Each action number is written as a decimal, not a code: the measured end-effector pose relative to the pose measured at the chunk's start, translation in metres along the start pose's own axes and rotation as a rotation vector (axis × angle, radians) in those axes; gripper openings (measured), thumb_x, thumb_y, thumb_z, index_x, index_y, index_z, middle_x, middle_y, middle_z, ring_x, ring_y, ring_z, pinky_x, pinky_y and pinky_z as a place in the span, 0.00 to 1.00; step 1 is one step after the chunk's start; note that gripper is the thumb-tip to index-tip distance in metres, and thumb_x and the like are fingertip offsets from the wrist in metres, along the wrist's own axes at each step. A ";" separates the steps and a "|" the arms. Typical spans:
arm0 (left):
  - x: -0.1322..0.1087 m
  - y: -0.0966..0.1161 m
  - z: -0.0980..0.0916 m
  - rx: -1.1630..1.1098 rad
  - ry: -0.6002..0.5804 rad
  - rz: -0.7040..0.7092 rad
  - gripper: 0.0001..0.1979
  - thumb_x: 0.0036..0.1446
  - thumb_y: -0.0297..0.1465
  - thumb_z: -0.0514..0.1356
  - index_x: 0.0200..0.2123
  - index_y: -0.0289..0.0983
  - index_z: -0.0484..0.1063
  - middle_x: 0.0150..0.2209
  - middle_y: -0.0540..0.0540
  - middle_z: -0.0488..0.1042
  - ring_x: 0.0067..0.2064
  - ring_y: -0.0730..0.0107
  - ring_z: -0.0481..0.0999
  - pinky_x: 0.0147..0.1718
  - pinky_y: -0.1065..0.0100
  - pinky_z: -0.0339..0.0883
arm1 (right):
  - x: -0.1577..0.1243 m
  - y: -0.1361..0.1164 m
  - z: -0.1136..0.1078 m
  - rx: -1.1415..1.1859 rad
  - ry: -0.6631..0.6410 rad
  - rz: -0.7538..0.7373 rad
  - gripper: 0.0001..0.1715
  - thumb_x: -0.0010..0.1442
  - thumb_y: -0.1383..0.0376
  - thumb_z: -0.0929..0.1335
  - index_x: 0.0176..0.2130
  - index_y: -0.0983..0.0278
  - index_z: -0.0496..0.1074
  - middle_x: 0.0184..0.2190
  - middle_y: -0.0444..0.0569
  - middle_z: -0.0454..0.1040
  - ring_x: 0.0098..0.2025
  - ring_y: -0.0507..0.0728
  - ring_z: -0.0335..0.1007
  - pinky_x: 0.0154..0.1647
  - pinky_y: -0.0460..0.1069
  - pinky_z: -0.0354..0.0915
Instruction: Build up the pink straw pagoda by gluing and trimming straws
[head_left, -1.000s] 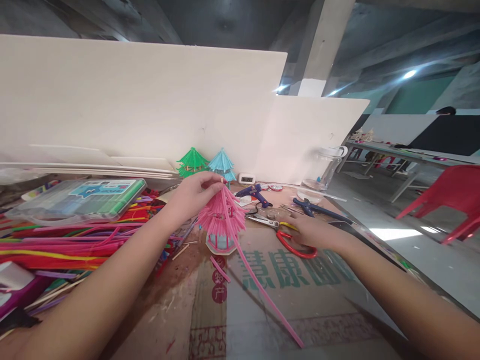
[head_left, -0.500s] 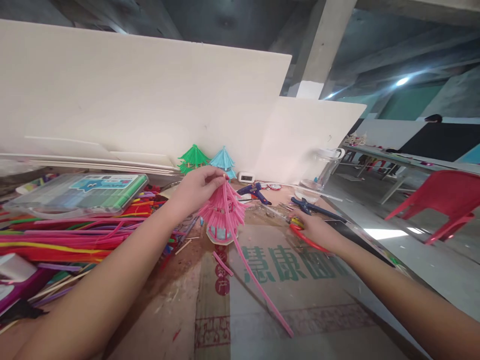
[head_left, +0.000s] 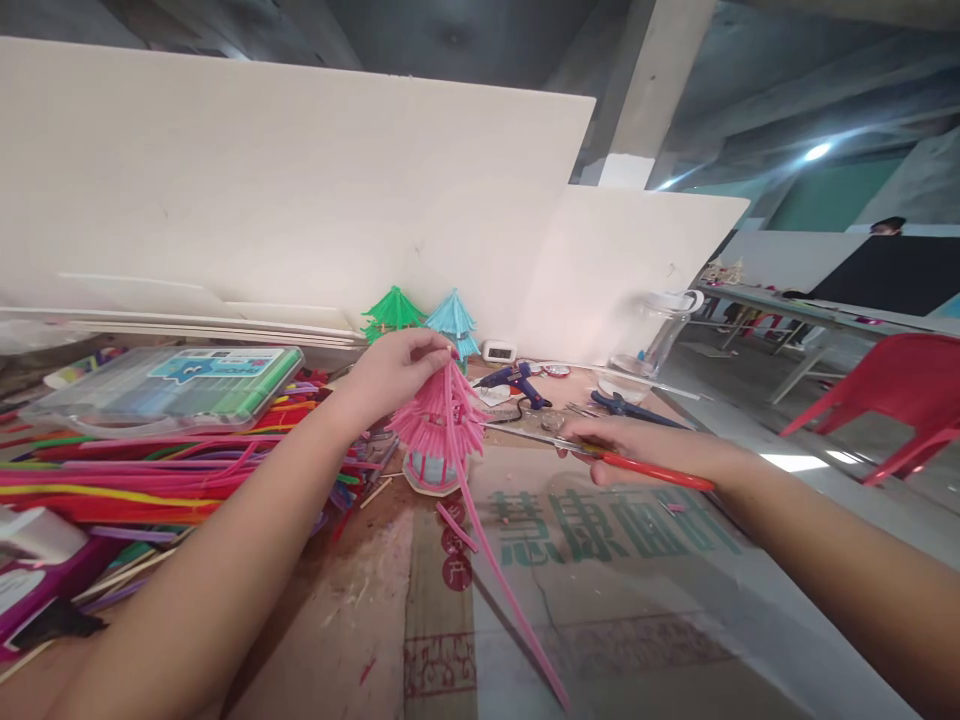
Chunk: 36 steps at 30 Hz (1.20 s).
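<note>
A pink model pavilion made of pipe cleaners, with a two-tier roof, stands on the table on a pale base. My left hand pinches its peak. From there a long pink pipe cleaner runs down over the roof and out toward the table's front. My right hand grips scissors with red and yellow handles. Their metal blades point left, with the tips near the roof's lower right edge; whether they touch it I cannot tell. A short pink piece lies before the model.
Green and light-blue models stand behind. Left are a marker case and bundled pipe cleaners. A glue gun, small clock, pliers and clear jug lie toward the back. A red chair stands right.
My right hand has turned the scissors so the blades reach left to the pink roof. The left hand keeps its pinch at the peak. The view has shifted slightly.
</note>
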<state>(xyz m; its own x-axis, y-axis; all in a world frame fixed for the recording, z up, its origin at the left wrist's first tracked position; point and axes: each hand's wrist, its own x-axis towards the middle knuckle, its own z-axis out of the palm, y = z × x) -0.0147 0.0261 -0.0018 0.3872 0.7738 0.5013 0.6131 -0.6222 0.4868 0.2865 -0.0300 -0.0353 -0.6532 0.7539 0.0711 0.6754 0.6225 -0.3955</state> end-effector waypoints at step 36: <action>-0.002 0.008 0.000 0.025 0.000 -0.005 0.15 0.57 0.38 0.52 0.38 0.36 0.75 0.40 0.45 0.78 0.43 0.61 0.74 0.42 0.65 0.64 | 0.043 -0.033 0.001 -0.007 -0.124 0.041 0.18 0.54 0.51 0.67 0.35 0.62 0.69 0.29 0.41 0.65 0.32 0.53 0.61 0.30 0.46 0.54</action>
<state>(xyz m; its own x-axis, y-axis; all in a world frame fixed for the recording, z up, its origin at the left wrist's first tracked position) -0.0105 0.0197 0.0014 0.3836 0.7770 0.4991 0.6323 -0.6149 0.4714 0.2355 -0.0186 -0.0199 -0.6622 0.7470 -0.0592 0.7043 0.5935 -0.3895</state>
